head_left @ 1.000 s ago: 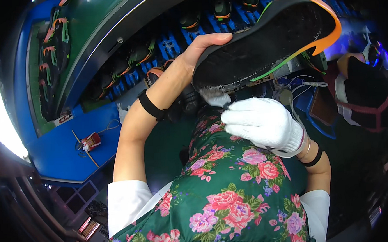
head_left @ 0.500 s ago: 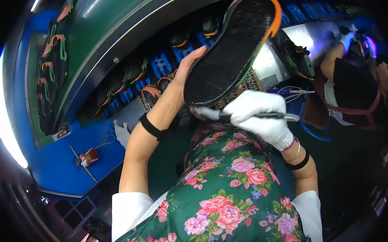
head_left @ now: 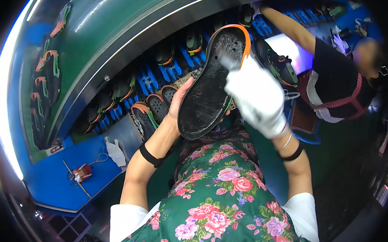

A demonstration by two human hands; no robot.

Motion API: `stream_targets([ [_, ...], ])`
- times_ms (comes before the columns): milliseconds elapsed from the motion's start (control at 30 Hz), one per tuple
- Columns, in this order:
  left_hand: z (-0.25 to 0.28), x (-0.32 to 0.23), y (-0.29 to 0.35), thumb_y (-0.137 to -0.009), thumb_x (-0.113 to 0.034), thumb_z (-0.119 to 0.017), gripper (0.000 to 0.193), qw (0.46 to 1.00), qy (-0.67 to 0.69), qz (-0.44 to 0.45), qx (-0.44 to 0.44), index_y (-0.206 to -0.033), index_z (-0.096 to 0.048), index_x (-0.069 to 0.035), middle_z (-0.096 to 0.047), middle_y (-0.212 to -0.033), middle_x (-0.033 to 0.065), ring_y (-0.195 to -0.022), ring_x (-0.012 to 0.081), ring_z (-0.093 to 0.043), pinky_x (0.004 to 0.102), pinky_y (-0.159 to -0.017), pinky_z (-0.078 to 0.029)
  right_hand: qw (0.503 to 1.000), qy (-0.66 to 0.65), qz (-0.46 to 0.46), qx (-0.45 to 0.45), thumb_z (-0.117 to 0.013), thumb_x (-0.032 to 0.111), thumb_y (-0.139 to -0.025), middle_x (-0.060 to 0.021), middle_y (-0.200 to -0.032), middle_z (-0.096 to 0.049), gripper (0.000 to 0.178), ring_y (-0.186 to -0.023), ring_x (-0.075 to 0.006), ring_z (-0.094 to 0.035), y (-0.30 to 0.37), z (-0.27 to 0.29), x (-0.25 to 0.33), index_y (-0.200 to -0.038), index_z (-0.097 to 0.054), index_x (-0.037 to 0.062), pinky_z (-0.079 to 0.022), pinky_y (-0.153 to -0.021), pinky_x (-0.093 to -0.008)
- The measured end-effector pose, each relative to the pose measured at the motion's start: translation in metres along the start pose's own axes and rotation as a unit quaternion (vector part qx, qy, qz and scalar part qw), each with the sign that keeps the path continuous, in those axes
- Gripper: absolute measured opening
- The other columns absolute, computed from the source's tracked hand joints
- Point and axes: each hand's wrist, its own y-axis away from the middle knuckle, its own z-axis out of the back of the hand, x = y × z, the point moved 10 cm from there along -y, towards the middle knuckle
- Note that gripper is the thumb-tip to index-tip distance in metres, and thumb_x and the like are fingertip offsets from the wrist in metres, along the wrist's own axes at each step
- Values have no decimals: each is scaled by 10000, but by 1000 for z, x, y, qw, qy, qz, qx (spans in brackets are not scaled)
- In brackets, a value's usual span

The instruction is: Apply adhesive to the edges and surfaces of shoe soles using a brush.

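Observation:
My bare left hand (head_left: 179,100) grips a shoe sole (head_left: 203,96) by its left edge. The sole is tilted toward me, black inside with an orange rim at its far end and a thin green edge on the right. Its inner face looks glossy and wet. Over its right side is my right hand (head_left: 258,95), in a white glove and smeared by motion. That hand is closed on a brush, whose blurred pale head (head_left: 229,61) is at the far part of the sole. Most of the brush handle is hidden by the glove.
Black shoes on blue racks (head_left: 147,82) line the far side under a metal-edged green housing (head_left: 111,51). A black shoe (head_left: 275,64) lies right of the sole. A blue table (head_left: 47,177) at left bears a small red container (head_left: 83,173). At right, a co-worker (head_left: 332,74) reaches toward the racks.
The brush has moved from the sole's near end to its far part. The sole has come nearer to me and looks shinier. The co-worker's arm now stretches toward the racks.

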Motion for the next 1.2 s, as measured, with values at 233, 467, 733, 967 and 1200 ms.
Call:
stream_targets([
  [233,-31,-19,3,-985,-650,-383,862,990,-125,-54,42,-1591,-288,-45,-398,-1498,377,-1196,562,-582,643,-1006,-498,933,-344,-104,26,-806,21,-775,-87,-1004,-770,207,-920,-246,-735,15,-33,35,-970,-788,87,-582,-800,-344],
  [467,-63,-32,23,-932,-720,-467,964,959,-202,-118,159,-1591,-275,-43,-408,-1487,354,-1145,517,-608,592,-950,-547,748,-593,-264,139,-754,8,-860,-129,-1049,-760,96,-921,-197,-726,38,-75,29,-952,-769,-11,-585,-846,-322],
  [733,-153,-104,139,-802,-607,-791,1112,863,-325,-264,282,-1604,-223,-86,-239,-1572,340,-1234,505,-524,563,-942,-565,600,-683,-404,-103,-692,-94,-779,-229,-1003,-722,170,-829,-258,-708,78,-69,-27,-941,-731,-67,-594,-758,-328],
  [967,-156,-262,221,-958,-553,-557,948,862,-12,-464,205,-1605,-145,4,-35,-1683,228,-1482,481,-248,610,-1162,-367,621,-651,-430,-75,-698,-76,-822,-177,-1050,-753,192,-910,-215,-719,102,-124,-27,-1006,-753,-61,-583,-812,-309],
  [1200,-143,-317,246,-994,-734,-270,1022,847,6,-505,166,-1546,-145,116,-100,-1649,310,-1521,479,-151,627,-1188,-302,669,-585,-454,-55,-735,-27,-799,-149,-999,-766,241,-808,-181,-707,137,-146,-33,-1039,-755,-50,-571,-739,-286],
])
